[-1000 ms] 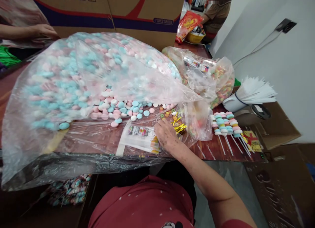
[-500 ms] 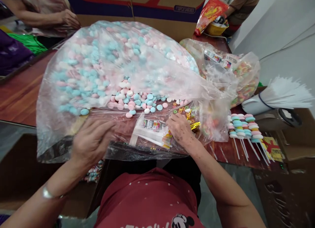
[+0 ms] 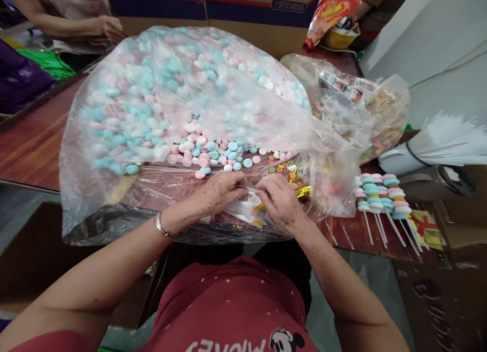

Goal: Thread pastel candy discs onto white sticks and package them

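My left hand (image 3: pixel 222 194) and my right hand (image 3: pixel 280 201) meet over a stack of small clear printed bags (image 3: pixel 248 210). Both sets of fingers are closed in a pinch at the top edge of one small bag, whose upper part is mostly hidden by them. Gold twist ties (image 3: pixel 303 192) lie just right of my right fingers, near orange, green and yellow ring candies (image 3: pixel 280 168). Beyond my hands, pink, blue and white oval candies (image 3: pixel 213 154) spill from the mouth of a huge clear plastic bag (image 3: pixel 182 88).
Candy skewers on white sticks (image 3: pixel 382 195) lie at the table's right edge. Behind them are a pitcher of white sticks (image 3: pixel 403 156) and a metal mug (image 3: pixel 437 182). Another bag of ring candies (image 3: pixel 384 106) sits back right. A co-worker's hand (image 3: pixel 112 28) shows at upper left.
My left hand has moved right and inward from the big bag's left front to the small bags, its fingers closing. My right hand has stayed almost in place.
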The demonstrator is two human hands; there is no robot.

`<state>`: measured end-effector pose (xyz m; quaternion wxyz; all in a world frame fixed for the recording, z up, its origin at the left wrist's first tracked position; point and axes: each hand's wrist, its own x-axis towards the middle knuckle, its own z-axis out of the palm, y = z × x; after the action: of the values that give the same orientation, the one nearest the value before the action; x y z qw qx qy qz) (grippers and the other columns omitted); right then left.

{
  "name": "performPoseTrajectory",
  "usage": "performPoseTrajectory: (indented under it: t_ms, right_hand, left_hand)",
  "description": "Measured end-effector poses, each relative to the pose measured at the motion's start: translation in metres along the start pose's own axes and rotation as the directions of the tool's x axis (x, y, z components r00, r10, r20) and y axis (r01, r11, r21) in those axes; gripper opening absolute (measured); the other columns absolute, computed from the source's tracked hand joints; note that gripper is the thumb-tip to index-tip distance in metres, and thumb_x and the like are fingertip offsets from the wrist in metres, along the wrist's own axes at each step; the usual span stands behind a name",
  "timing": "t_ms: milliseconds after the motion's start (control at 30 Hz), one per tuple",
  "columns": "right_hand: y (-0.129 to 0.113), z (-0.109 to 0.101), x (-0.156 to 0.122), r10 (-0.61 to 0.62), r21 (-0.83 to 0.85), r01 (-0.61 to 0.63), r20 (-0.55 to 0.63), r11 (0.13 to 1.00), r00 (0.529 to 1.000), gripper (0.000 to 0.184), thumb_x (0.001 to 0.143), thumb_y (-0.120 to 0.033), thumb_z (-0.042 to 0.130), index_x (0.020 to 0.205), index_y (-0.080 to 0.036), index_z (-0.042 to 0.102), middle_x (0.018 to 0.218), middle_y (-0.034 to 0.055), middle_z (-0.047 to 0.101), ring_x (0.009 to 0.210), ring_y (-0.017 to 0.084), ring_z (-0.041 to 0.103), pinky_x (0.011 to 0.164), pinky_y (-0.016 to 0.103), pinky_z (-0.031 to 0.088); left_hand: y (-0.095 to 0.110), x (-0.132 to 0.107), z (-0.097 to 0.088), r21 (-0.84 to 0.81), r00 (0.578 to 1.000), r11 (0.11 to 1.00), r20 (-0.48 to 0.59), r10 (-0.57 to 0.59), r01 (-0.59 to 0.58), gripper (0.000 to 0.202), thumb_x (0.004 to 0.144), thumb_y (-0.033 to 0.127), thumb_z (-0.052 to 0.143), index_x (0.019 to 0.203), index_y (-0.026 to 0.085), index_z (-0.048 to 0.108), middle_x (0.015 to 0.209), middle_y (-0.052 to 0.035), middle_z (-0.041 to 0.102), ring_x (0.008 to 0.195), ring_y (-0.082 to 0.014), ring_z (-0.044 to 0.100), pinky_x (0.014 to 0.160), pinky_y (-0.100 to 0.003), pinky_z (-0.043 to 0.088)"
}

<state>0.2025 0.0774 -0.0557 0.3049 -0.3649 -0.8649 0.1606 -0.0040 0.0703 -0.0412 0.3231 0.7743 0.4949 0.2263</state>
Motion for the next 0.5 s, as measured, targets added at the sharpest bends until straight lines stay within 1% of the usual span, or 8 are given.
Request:
performPoseTrajectory:
  t_ms: [33, 67, 100, 133, 167, 233, 300, 500]
  right_hand:
    - [-0.002, -0.001, -0.001, 0.090, 0.107, -0.085, -0.040, 0.991, 0.995, 0.019, 0.091, -0.026, 0.053, 0.108, -0.018, 0.056, 0.100, 0.0080, 0.061, 0.087, 0.020, 0.055, 0.079, 0.035, 0.046]
    - [-0.003, -0.002, -0.003, 0.185, 0.210, -0.169, -0.058, 0.963, 0.981, 0.032, 0.087, -0.027, 0.058, 0.118, -0.019, 0.052, 0.105, 0.0079, 0.060, 0.086, 0.019, 0.056, 0.076, 0.034, 0.047]
    - [-0.005, -0.003, -0.004, 0.266, 0.297, -0.241, -0.044, 0.924, 0.963, 0.041, 0.084, -0.029, 0.062, 0.122, -0.020, 0.049, 0.105, 0.0068, 0.060, 0.082, 0.018, 0.057, 0.072, 0.032, 0.047]
    - [-0.006, -0.004, -0.006, 0.318, 0.359, -0.295, -0.004, 0.885, 0.948, 0.041, 0.083, -0.029, 0.062, 0.121, -0.020, 0.050, 0.100, 0.0045, 0.061, 0.077, 0.016, 0.057, 0.068, 0.029, 0.047]
    - [-0.007, -0.004, -0.007, 0.340, 0.396, -0.328, 0.041, 0.858, 0.939, 0.032, 0.084, -0.029, 0.060, 0.114, -0.020, 0.054, 0.091, 0.0018, 0.061, 0.073, 0.015, 0.056, 0.065, 0.028, 0.045]
    - [-0.010, -0.006, -0.009, 0.331, 0.414, -0.335, 0.084, 0.846, 0.940, 0.011, 0.087, -0.026, 0.055, 0.094, -0.020, 0.061, 0.077, -0.0012, 0.059, 0.069, 0.013, 0.054, 0.064, 0.026, 0.043]
    - [-0.011, -0.007, -0.011, 0.300, 0.403, -0.300, 0.064, 0.865, 0.952, 0.012, 0.089, -0.023, 0.052, 0.082, -0.020, 0.062, 0.073, -0.0015, 0.058, 0.069, 0.013, 0.054, 0.066, 0.025, 0.043]
    - [-0.016, -0.011, -0.017, 0.128, 0.304, -0.120, -0.008, 0.945, 0.992, 0.011, 0.091, -0.017, 0.052, 0.091, -0.019, 0.062, 0.082, 0.0013, 0.062, 0.077, 0.013, 0.057, 0.071, 0.025, 0.045]
  left_hand:
    - [0.001, -0.001, -0.002, -0.088, 0.999, 0.995, 0.020, -0.042, 0.044, 0.008, 0.084, 0.020, 0.057, 0.077, 0.016, 0.057, 0.072, 0.0014, 0.057, 0.069, -0.0141, 0.051, 0.063, -0.025, 0.040]
    - [0.001, -0.001, -0.003, -0.164, 0.997, 0.984, 0.038, -0.069, 0.074, 0.008, 0.083, 0.020, 0.058, 0.076, 0.016, 0.056, 0.070, 0.0024, 0.055, 0.067, -0.0129, 0.050, 0.060, -0.024, 0.038]
    - [0.002, -0.002, -0.004, -0.223, 0.996, 0.971, 0.051, -0.078, 0.087, 0.007, 0.081, 0.019, 0.059, 0.077, 0.016, 0.055, 0.070, 0.0030, 0.055, 0.066, -0.0121, 0.050, 0.059, -0.023, 0.038]
    - [0.003, -0.003, -0.005, -0.264, 0.996, 0.961, 0.058, -0.071, 0.084, 0.007, 0.080, 0.019, 0.060, 0.077, 0.016, 0.055, 0.071, 0.0032, 0.055, 0.067, -0.0116, 0.049, 0.059, -0.022, 0.038]
    - [0.004, -0.004, -0.005, -0.288, 0.997, 0.955, 0.064, -0.052, 0.068, 0.006, 0.079, 0.018, 0.061, 0.078, 0.016, 0.056, 0.072, 0.0032, 0.055, 0.067, -0.0113, 0.049, 0.060, -0.022, 0.038]
    - [0.007, -0.006, -0.005, -0.298, 0.997, 0.954, 0.073, -0.003, 0.025, 0.005, 0.079, 0.018, 0.061, 0.080, 0.016, 0.057, 0.073, 0.0033, 0.055, 0.067, -0.0106, 0.049, 0.061, -0.022, 0.038]
    - [0.010, -0.008, -0.004, -0.267, 0.997, 0.964, 0.061, 0.040, -0.022, 0.005, 0.082, 0.019, 0.060, 0.079, 0.016, 0.057, 0.070, 0.0041, 0.053, 0.064, -0.0098, 0.047, 0.059, -0.021, 0.037]
    - [0.017, -0.016, 0.003, -0.063, 0.986, 0.984, 0.011, 0.169, -0.168, 0.023, 0.089, 0.023, 0.053, 0.068, 0.016, 0.053, 0.058, 0.0055, 0.046, 0.054, -0.0088, 0.041, 0.053, -0.021, 0.031]
